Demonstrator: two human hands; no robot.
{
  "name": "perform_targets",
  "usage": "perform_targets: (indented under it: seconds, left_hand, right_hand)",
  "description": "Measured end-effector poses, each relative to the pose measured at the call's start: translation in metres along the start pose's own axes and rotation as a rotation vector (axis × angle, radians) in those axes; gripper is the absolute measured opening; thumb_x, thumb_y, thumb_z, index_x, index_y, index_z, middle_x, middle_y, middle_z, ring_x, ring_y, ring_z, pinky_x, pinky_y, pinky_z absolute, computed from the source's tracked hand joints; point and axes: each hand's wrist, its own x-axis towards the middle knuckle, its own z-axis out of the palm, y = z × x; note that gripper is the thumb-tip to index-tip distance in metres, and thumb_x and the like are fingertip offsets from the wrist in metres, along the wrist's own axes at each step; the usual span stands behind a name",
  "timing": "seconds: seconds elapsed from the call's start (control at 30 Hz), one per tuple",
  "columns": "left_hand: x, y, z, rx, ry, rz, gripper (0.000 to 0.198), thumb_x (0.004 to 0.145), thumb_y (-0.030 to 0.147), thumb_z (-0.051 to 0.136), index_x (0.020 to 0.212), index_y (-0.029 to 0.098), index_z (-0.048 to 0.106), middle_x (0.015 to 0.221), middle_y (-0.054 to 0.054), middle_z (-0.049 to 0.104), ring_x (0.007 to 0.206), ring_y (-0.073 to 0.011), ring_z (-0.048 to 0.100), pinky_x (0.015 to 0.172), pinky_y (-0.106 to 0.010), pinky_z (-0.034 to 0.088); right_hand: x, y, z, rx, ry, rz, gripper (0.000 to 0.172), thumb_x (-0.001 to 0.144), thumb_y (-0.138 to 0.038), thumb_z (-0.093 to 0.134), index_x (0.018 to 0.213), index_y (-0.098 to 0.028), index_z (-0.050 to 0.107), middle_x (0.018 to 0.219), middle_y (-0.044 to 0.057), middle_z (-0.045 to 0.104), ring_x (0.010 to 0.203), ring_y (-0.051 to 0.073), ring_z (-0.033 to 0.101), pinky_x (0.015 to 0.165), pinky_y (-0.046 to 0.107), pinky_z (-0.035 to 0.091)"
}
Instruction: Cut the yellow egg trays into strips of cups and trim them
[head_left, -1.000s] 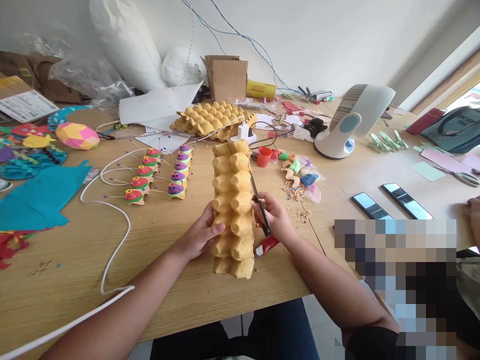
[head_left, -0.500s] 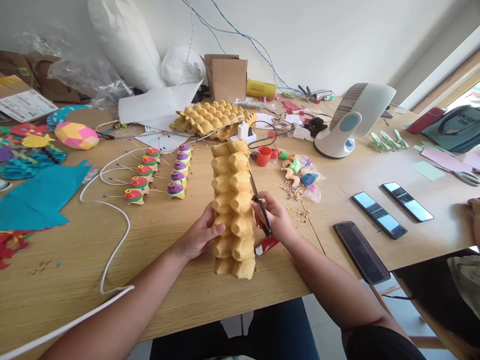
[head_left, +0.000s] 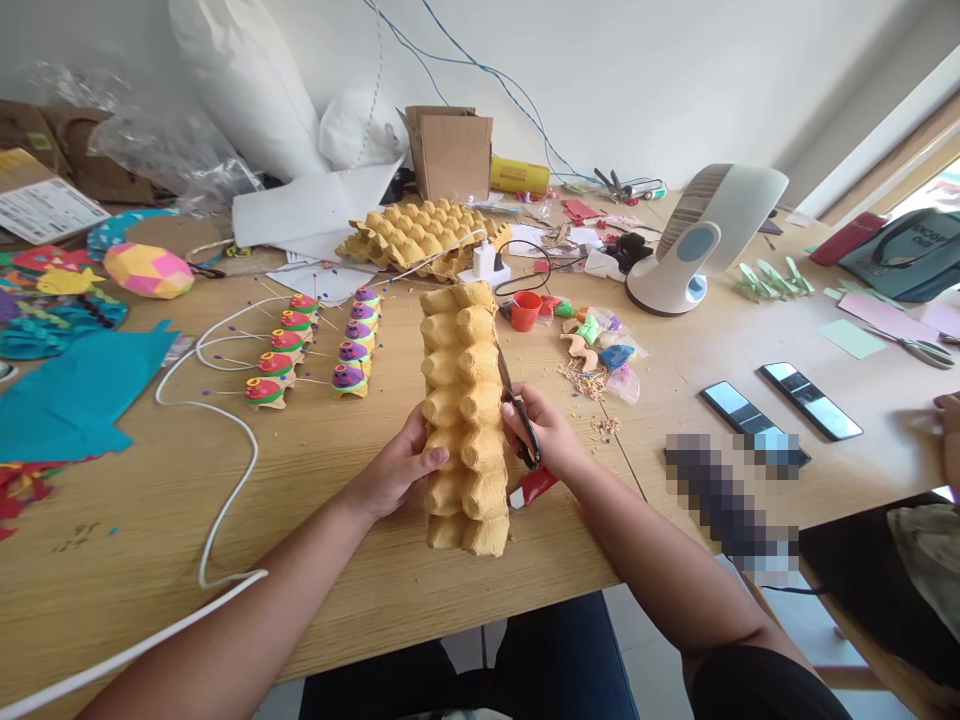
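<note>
A yellow egg carton strip (head_left: 466, 420), two rows of bumps wide, stands lengthwise before me above the wooden table. Its left edge is gripped by my left hand (head_left: 397, 465), thumb on the front and the fingers hidden behind. My right hand (head_left: 551, 435) is closed round the handles of black scissors (head_left: 529, 438). The scissor blades lie along the strip's right edge, pointing away from me; whether they cut into it I cannot tell. Beneath my right hand a red and white object (head_left: 534, 488) rests on the table.
Painted egg-carton figures (head_left: 356, 340) stand left, near a white cable (head_left: 251, 470). More yellow egg trays (head_left: 420, 235) lie behind a power adapter (head_left: 484, 265). A red cup (head_left: 524, 312), clay packets (head_left: 616, 358), a fan (head_left: 697, 240) and phones (head_left: 811, 402) occupy the right. A person's hand (head_left: 949, 410) shows there.
The view has shifted very slightly. Both hands, the egg carton strip and the scissors keep almost the same positions.
</note>
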Motion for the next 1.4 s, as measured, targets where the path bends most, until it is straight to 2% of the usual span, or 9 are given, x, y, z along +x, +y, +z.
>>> perform_targets:
  seconds: [0.2, 0.53, 1.13, 1.23, 1.4]
  left_hand:
    - [0.0005, -0.0013, -0.0012, 0.007, -0.022, 0.006, 0.070, 0.091, 0.035, 0.079, 0.153, 0.038, 0.048, 0.145, -0.004, 0.062, 0.132, -0.0259, 0.060, 0.115, -0.042, 0.048]
    - [-0.0001, -0.0009, -0.0014, 0.025, -0.028, 0.005, 0.072, 0.092, 0.034, 0.078, 0.156, 0.035, 0.045, 0.150, -0.007, 0.059, 0.131, -0.0256, 0.060, 0.114, -0.041, 0.050]
    - [-0.0008, -0.0036, -0.0016, 0.032, -0.054, -0.002, 0.069, 0.092, 0.036, 0.078, 0.153, 0.035, 0.047, 0.150, -0.008, 0.059, 0.133, -0.0277, 0.059, 0.112, -0.042, 0.050]
    - [-0.0013, -0.0054, -0.0032, 0.063, -0.065, -0.016, 0.069, 0.092, 0.035, 0.078, 0.153, 0.035, 0.047, 0.153, -0.008, 0.056, 0.137, -0.0287, 0.057, 0.111, -0.041, 0.050]
    - [-0.0015, -0.0055, -0.0022, 0.075, -0.077, -0.032, 0.071, 0.091, 0.037, 0.079, 0.154, 0.034, 0.045, 0.154, -0.009, 0.056, 0.139, -0.0304, 0.055, 0.110, -0.042, 0.050]
  right_hand:
    - [-0.0006, -0.0025, -0.0001, -0.009, -0.013, 0.002, 0.057, 0.083, -0.077, 0.070, 0.101, -0.026, 0.053, 0.059, -0.011, 0.046, 0.050, 0.010, 0.042, 0.047, 0.024, 0.033]
    - [-0.0037, -0.0026, 0.0006, -0.014, -0.029, 0.028, 0.060, 0.081, -0.079, 0.070, 0.104, -0.026, 0.053, 0.060, -0.010, 0.047, 0.050, 0.011, 0.042, 0.047, 0.024, 0.032]
    - [-0.0072, -0.0062, 0.0003, -0.080, 0.012, -0.002, 0.052, 0.087, -0.075, 0.066, 0.106, -0.027, 0.058, 0.076, -0.004, 0.054, 0.065, 0.014, 0.049, 0.056, 0.027, 0.043]
    - [-0.0067, -0.0052, -0.0002, -0.102, 0.048, -0.012, 0.052, 0.089, -0.076, 0.064, 0.109, -0.028, 0.061, 0.076, -0.002, 0.055, 0.072, 0.018, 0.054, 0.059, 0.028, 0.046]
    - [-0.0057, -0.0034, 0.0004, -0.084, 0.076, -0.066, 0.053, 0.088, -0.077, 0.065, 0.108, -0.029, 0.064, 0.089, 0.001, 0.062, 0.090, 0.021, 0.060, 0.073, 0.032, 0.053]
